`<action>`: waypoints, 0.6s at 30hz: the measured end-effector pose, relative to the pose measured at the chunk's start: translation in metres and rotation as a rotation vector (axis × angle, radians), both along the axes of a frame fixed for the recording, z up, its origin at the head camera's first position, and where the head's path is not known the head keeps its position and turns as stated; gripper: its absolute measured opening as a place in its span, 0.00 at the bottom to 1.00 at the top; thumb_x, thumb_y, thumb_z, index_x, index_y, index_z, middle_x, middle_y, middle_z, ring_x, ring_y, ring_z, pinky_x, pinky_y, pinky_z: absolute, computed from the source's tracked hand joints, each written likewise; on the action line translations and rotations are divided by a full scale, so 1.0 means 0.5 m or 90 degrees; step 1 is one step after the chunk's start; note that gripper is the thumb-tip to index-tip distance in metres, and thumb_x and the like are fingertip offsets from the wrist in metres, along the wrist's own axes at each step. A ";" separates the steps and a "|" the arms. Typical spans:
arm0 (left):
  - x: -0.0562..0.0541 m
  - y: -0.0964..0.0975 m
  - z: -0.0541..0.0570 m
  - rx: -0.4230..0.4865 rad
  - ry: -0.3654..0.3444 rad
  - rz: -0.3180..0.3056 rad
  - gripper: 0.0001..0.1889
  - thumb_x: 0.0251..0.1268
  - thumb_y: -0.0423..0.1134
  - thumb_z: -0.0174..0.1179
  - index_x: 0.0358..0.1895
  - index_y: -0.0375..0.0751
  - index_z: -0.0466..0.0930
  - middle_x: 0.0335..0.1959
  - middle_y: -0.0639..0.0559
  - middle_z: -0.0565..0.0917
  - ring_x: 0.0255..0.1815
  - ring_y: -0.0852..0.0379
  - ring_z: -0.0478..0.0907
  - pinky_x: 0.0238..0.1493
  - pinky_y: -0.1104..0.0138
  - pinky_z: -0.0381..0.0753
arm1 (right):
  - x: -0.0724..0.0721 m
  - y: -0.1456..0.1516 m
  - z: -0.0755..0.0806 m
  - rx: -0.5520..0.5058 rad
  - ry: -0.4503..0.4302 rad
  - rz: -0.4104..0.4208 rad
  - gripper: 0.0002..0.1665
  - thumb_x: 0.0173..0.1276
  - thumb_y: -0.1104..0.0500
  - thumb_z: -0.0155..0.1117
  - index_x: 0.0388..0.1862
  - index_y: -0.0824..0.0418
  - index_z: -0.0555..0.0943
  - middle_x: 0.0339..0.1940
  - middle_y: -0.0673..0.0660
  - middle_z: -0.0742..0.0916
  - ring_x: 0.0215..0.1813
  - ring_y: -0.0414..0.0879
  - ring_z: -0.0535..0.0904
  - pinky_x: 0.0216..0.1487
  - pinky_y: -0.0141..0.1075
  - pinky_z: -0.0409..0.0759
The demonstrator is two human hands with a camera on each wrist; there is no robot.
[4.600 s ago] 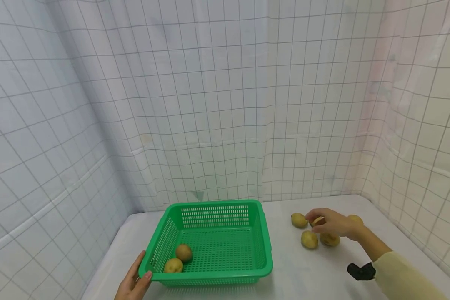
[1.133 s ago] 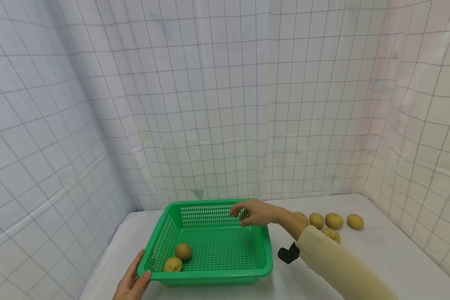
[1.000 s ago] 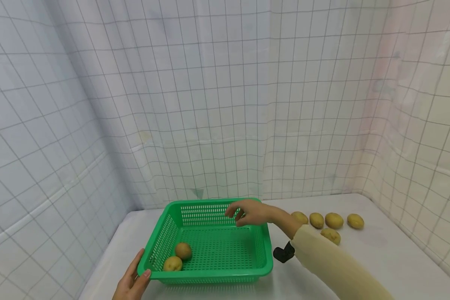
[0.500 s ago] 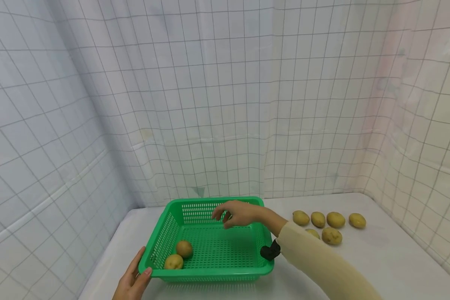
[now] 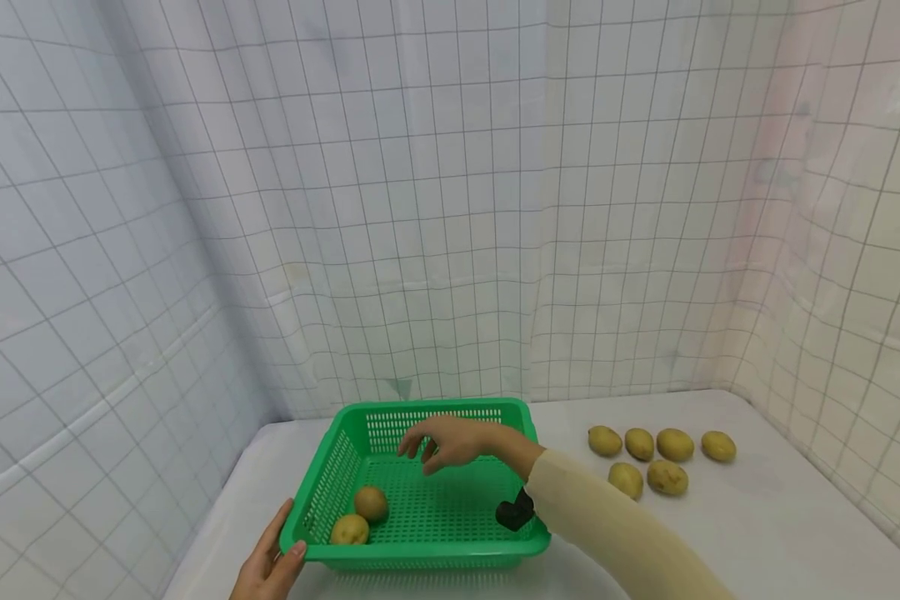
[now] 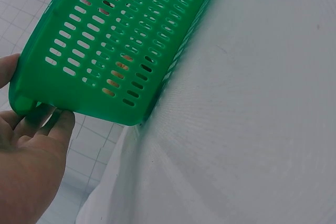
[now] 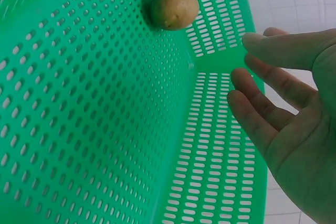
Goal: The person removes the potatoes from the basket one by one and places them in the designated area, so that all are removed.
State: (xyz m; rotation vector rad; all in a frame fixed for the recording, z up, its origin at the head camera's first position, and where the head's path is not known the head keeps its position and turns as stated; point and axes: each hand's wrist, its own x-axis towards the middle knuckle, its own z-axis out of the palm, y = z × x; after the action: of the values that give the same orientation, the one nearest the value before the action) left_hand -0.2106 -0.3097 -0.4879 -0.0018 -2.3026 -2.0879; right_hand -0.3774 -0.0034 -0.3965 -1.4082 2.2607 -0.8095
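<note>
A green perforated plastic basket [image 5: 420, 550] stands on the white-covered table. My left hand [image 5: 268, 568] grips its near left corner; the left wrist view shows the hand [image 6: 37, 150] with its fingertips under the rim. Over the basket's interior hangs my right hand [image 5: 453, 442], its fingers loosely bent and nothing between them. The right wrist view also shows that hand [image 7: 294, 93] bare, beside the perforated wall. Inside the basket, near the left hand, lie a yellow potato [image 5: 350, 529] and a browner, rounder potato [image 5: 371, 504], side by side.
Several potatoes lie on the table [image 5: 727, 533] right of the basket, among them a front one [image 5: 667, 477] with brown marks and one at the far right [image 5: 718, 446]. A black device [image 5: 515, 512] sits at the right wrist. White gridded sheets [image 5: 450, 208] hang around the table.
My right hand has gone from the potatoes on the right leftward to over the basket, drifting further left in the last second. The left hand has kept its grip on the corner.
</note>
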 end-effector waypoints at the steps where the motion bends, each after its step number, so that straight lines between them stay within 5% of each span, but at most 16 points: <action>1: 0.001 0.000 -0.001 -0.001 0.005 -0.003 0.45 0.82 0.41 0.56 0.83 0.30 0.32 0.81 0.23 0.40 0.75 0.29 0.48 0.62 0.67 0.75 | 0.001 -0.004 -0.001 0.000 0.002 0.006 0.24 0.73 0.69 0.67 0.67 0.60 0.79 0.60 0.55 0.83 0.61 0.55 0.82 0.53 0.28 0.81; 9: 0.005 0.002 0.005 -0.008 0.005 -0.021 0.43 0.83 0.39 0.54 0.83 0.30 0.32 0.81 0.24 0.39 0.76 0.26 0.47 0.66 0.57 0.68 | -0.001 -0.033 -0.026 0.005 -0.012 0.045 0.25 0.74 0.71 0.65 0.68 0.61 0.78 0.62 0.61 0.82 0.62 0.56 0.81 0.54 0.27 0.80; 18: 0.010 -0.001 0.008 -0.022 0.001 -0.018 0.44 0.83 0.43 0.54 0.84 0.32 0.33 0.81 0.25 0.41 0.76 0.28 0.48 0.65 0.59 0.71 | -0.005 -0.080 -0.048 0.031 -0.027 0.050 0.31 0.73 0.68 0.68 0.73 0.60 0.74 0.65 0.59 0.80 0.59 0.48 0.82 0.52 0.26 0.80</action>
State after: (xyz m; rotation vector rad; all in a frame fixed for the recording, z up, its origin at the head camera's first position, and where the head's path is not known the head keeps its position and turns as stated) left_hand -0.2057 -0.3101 -0.4840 -0.0374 -2.3514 -2.0599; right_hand -0.3797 -0.0435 -0.4203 -1.4349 2.1639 -0.7469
